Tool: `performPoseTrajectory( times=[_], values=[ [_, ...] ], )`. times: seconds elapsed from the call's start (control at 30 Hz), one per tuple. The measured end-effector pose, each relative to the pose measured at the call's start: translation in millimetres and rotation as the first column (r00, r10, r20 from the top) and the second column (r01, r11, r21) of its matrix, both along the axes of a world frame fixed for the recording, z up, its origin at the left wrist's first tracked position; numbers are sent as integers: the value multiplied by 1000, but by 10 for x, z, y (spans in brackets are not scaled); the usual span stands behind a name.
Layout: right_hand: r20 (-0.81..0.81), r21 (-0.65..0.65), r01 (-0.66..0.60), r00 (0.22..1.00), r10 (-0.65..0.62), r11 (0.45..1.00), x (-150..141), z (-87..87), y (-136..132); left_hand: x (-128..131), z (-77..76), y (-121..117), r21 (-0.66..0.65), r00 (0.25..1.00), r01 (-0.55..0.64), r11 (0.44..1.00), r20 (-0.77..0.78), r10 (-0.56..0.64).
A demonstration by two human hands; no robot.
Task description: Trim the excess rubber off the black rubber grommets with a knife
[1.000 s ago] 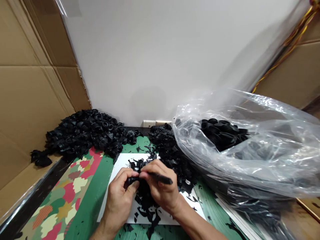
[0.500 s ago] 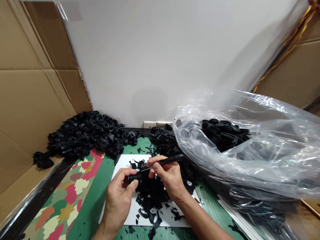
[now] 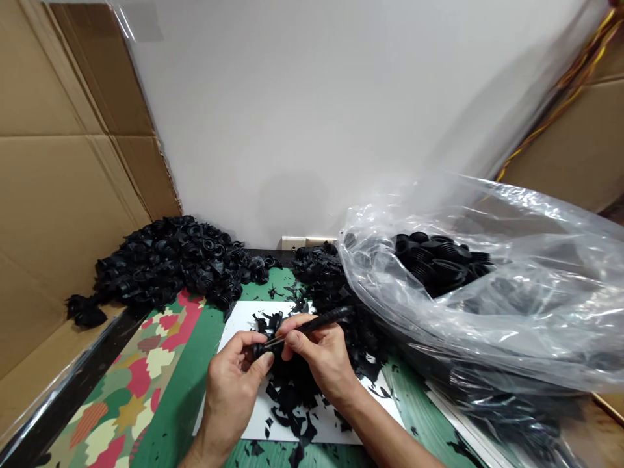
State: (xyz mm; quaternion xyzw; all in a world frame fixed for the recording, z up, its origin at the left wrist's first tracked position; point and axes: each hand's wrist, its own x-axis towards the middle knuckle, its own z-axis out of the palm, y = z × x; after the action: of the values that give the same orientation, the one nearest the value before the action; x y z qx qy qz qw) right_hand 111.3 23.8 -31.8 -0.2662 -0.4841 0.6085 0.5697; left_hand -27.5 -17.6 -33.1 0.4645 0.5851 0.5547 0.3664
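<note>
Two bare hands are seen close together above a white sheet (image 3: 253, 416). A ribbed black rubber part (image 3: 260, 351) is clenched in the grip of the left hand (image 3: 229, 383), pinched between thumb and fingers, while a slim black-handled tool (image 3: 324, 320) is clenched in the grip of the right hand (image 3: 322, 361), its thin metal tip brought to the part. Black rubber scraps (image 3: 292, 390) are heaped beneath the hands and scattered across the sheet. The sheet is laid on a green desk (image 3: 180, 390), with a camouflage-patterned area (image 3: 129, 370) alongside at the left. Farther off, a heap of ribbed black parts (image 3: 170, 260) is piled at the left, and a second black heap (image 3: 322, 273) lies just behind the sheet. A clear plastic bag (image 3: 487, 318) holding more ribbed parts (image 3: 439, 260) is slumped at the right. Cardboard sheets (image 3: 63, 162) are propped at the left, a white wall (image 3: 292, 97) stands behind, and yellow wires (image 3: 580, 71) are seen at the top right.
</note>
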Motion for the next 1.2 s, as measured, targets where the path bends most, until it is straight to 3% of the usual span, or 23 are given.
performPoseTrajectory(
  times=[0.13,0.2,0.27,0.33,0.43,0.57,0.73,0.87,1.2],
  values=[
    [63,121,59,996,-67,991,-7,13,-33,5,4,-4,-5,999,41,999,32,-41],
    [157,308,139,968,-194,941,38,16,0,17,-4,-14,17,998,56,998,9,-56],
    [214,463,241,904,-371,853,111,4,79,25,-22,-23,57,999,23,998,-51,-20],
    [218,444,343,855,-471,828,182,-24,176,27,-41,-26,95,992,-20,995,-118,31],
    [168,212,322,918,-359,923,220,-68,260,25,-48,-16,126,985,-37,991,-163,57],
    [-38,1,97,995,-97,995,160,-64,204,28,-18,-1,158,979,-38,987,-190,68],
    [-134,23,-43,990,46,999,114,-16,109,25,-17,-4,142,983,-32,989,-173,57],
    [-96,64,-51,994,57,997,95,-11,77,17,-40,3,152,990,-33,988,-132,54],
    [-53,19,-77,996,78,997,20,-5,-8,28,-54,16,229,989,-4,973,-145,38]
  ],
)
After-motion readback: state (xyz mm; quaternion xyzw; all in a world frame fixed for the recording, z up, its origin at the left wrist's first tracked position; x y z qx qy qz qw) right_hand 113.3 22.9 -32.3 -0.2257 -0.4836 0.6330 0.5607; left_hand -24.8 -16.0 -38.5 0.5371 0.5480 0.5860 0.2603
